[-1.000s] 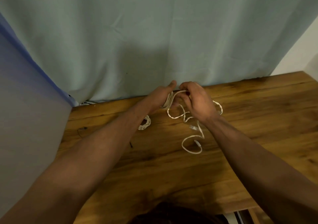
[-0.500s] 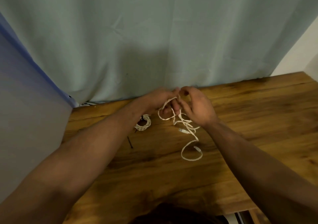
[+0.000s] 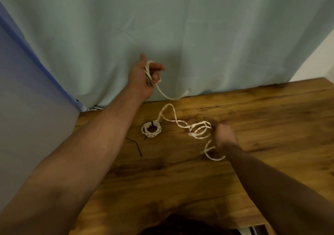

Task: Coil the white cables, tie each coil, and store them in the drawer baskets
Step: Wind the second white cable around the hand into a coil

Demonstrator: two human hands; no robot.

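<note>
My left hand [image 3: 145, 75] is raised in front of the curtain with several turns of a white cable wound round it, its fingers curled on the loops. From it the loose white cable [image 3: 173, 116] hangs down and runs in bends across the wooden table [image 3: 180, 171]. My right hand [image 3: 224, 135] is low on the table, fingers curled round the tangled part of that cable; its tail loops out beside my wrist. A small finished white coil [image 3: 151, 129], bound with a dark tie, lies flat on the table between my arms.
A loose black tie [image 3: 135, 145] lies on the table left of the coil. A pale green curtain [image 3: 180, 36] hangs along the table's back edge, with a blue-grey panel [image 3: 27, 99] at the left. A drawer edge [image 3: 256, 230] shows at the bottom right.
My hands have parted: the left rose toward the curtain with cable loops wound on it, and the right dropped to the right onto the table, drawing the cable out between them.
</note>
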